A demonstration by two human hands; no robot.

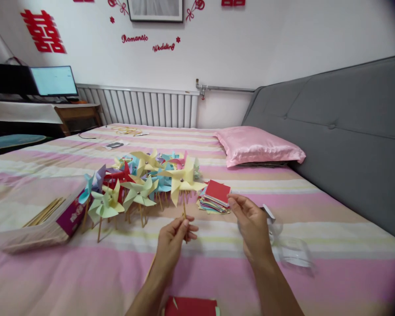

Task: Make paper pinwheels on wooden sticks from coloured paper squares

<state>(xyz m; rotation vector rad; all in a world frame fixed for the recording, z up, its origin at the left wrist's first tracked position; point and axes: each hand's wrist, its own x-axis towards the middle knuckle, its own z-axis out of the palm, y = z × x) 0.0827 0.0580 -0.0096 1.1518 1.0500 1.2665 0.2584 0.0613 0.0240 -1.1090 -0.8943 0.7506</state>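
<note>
A pale yellow paper pinwheel (177,181) stands upright in my left hand (174,239), which is closed around its thin wooden stick. My right hand (254,224) is raised just right of a stack of square coloured papers (217,193) with red on top. Its thumb and forefinger are pinched together; whatever is between them, if anything, is too small to make out. To the left is a cluster of finished pinwheels (138,193) in green, yellow, blue, red and purple. Another stick (150,267) shows partly behind my left wrist.
A clear bag of wooden sticks (46,215) with a purple label lies at the left. Clear plastic containers (294,252) sit at the right. Red paper (191,307) lies at the near edge. A pink pillow (256,145) rests by the grey headboard (342,118).
</note>
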